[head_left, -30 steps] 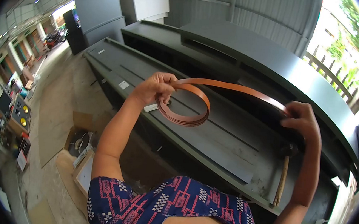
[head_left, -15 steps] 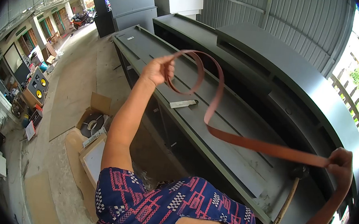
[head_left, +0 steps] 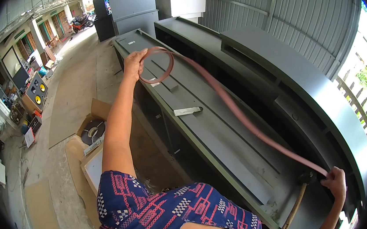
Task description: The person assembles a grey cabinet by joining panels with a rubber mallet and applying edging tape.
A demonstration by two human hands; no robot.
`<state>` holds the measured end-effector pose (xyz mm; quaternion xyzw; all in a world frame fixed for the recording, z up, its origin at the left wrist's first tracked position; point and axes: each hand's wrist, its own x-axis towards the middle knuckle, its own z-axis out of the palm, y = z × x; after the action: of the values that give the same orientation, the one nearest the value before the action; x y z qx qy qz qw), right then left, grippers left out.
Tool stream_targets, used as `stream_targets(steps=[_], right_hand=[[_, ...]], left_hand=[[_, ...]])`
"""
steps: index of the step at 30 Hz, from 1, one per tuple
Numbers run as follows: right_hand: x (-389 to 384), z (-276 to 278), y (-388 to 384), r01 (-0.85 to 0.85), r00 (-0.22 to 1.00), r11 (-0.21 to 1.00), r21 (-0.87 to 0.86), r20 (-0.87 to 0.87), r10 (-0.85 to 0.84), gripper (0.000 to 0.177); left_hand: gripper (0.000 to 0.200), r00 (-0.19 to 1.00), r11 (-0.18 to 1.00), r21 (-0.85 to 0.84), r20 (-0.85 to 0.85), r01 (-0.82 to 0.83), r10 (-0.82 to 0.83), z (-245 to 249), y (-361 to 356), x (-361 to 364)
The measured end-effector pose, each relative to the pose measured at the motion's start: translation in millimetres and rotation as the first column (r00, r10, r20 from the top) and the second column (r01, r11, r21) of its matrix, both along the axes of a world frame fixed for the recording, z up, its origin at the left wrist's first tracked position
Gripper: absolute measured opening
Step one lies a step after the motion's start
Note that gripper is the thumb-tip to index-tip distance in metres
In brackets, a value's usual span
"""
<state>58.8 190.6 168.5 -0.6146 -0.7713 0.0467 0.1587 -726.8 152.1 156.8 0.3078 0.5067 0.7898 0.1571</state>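
while the left hand holds the coil of a thin brown strip, its fingers closed on the coil's edge, the right hand pinches the free end, thumb against fingers, well apart on the other side. the strip hangs in a long slack curve above a long grey cabinet. a mallet and a small pale tool lie on the cabinet; in this view the strip passes close by the mallet's dark head, though its height above it is hard to tell. handling it well likely calls for a light but sure left grip, so the turns loosen evenly without springing open, and a steady, flat pull from the right, keeping the strip untwisted, unkinked and clear of the mallet.
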Motion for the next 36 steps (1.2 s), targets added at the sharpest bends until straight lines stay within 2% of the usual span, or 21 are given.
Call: stream_targets(steps=[1,2,3,5,8,11,12,13,14,17,18,20,21,23,26,28,29,31,32,35,36], right_hand=[[4.6,-2.5,-0.3,-0.003,0.995,0.995,-0.1,-0.101,-0.007,0.024],[18.3,-15.4,4.6,-0.094,0.976,0.993,-0.075,-0.202,0.077,0.024],[12.8,-14.7,-0.1,-0.097,0.926,0.983,-0.153,-0.375,0.034,0.023],[-2.1,-12.6,-14.6,-0.141,0.739,0.943,-0.301,-0.666,-0.102,0.022],[14.3,-27.5,-11.1,-0.105,0.845,0.966,-0.238,-0.533,-0.039,0.019],[38.1,-38.2,-3.3,0.015,0.96,0.997,-0.07,-0.277,-0.034,0.019],[48.6,-47.0,2.1,-0.003,0.989,0.981,0.193,-0.142,0.031,0.019],[57.4,-56.8,8.5,-0.057,0.998,0.897,0.438,0.01,0.058,0.019],[68.7,-64.3,15.2,-0.143,0.985,0.753,0.642,0.164,0.047,0.019],[104.8,-75.1,32.9,0.059,0.988,0.79,0.61,0.076,-0.133,0.017],[112.6,-64.1,34.6,0.244,0.954,0.896,0.371,0.075,-0.291,0.017],[134.2,-68.9,36.1,0.211,0.973,0.846,0.49,-0.027,-0.227,0.018],[144.8,-69.8,36.0,0.2,0.979,0.813,0.547,-0.073,-0.191,0.019],[161.9,-67.5,33.3,0.214,0.976,0.814,0.54,-0.145,-0.161,0.019],[177.0,-62.6,27.2,0.188,0.976,0.823,0.536,-0.198,-0.094,0.018],[174.2,-60.7,23.2,0.141,0.985,0.801,0.582,-0.167,-0.052,0.018],[172.7,-60.2,21.1,0.131,0.974,0.834,0.536,-0.228,-0.006,0.018],[137.2,-44.2,5.9,0.101,0.932,0.891,0.443,-0.354,0.071,0.019],[125.1,-37.8,-0.8,0.08,0.924,0.919,0.385,-0.375,0.076,0.02],[91.6,-17.5,-24.5,0.045,0.908,0.975,0.22,-0.415,0.052,0.024],[80.1,-11.2,-33.2,0.05,0.91,0.984,0.174,-0.414,0.027,0.026]], left_hand=[[0.029,0.999,1.0,-0.016,-0.052,-0.011,0.011,-0.8,-1.4,-2.6],[0.029,0.994,0.999,-0.033,-0.103,-0.023,0.02,-1.0,-3.0,-7.8],[0.029,0.988,0.998,-0.051,-0.155,-0.035,0.027,-1.2,-4.4,-12.6],[0.029,0.989,0.999,-0.044,-0.15,-0.023,0.016,-0.2,-5.7,-20.5],[0.027,0.992,1.0,-0.016,-0.127,-0.026,0.024,3.7,-8.7,-27.8],[0.026,0.99,1.0,-0.011,-0.143,-0.011,0.009,16.5,-14.4,-32.4],[0.026,0.984,1.0,-0.025,-0.177,0.005,-0.01,20.4,-15.9,-33.8],[0.026,0.977,0.999,-0.038,-0.21,0.02,-0.028,23.1,-16.1,-36.0],[0.026,0.959,0.998,-0.063,-0.282,0.015,-0.032,24.0,-13.3,-40.4],[0.024,0.908,0.978,-0.205,-0.404,0.024,-0.107,38.0,-13.6,-35.8],[0.024,0.861,0.977,-0.214,-0.494,0.011,-0.118,40.2,-11.1,-37.3],[0.025,0.739,0.974,-0.226,-0.658,-0.011,-0.145,43.1,-3.3,-37.9],[0.027,0.63,0.949,-0.282,-0.765,-0.141,-0.134,47.2,-4.1,-29.0],[0.031,0.362,0.856,-0.311,-0.918,-0.412,-0.159,60.2,-12.3,-3.0],[0.039,0.188,0.757,-0.284,-0.959,-0.589,-0.213,63.9,-8.0,9.2],[0.04,0.117,0.71,-0.262,-0.962,-0.654,-0.247,63.5,-3.3,9.1],[0.041,0.083,0.686,-0.249,-0.96,-0.684,-0.266,62.2,-1.5,8.8],[0.041,0.095,0.648,-0.245,-0.962,-0.721,-0.257,60.7,-0.4,7.4],[0.042,0.099,0.632,-0.242,-0.962,-0.737,-0.253,59.4,0.6,6.0],[0.043,0.07,0.679,-0.166,-0.984,-0.715,-0.166,46.3,4.6,-16.1],[0.044,0.102,0.663,-0.179,-0.983,-0.727,-0.154,40.1,10.0,-27.4]])
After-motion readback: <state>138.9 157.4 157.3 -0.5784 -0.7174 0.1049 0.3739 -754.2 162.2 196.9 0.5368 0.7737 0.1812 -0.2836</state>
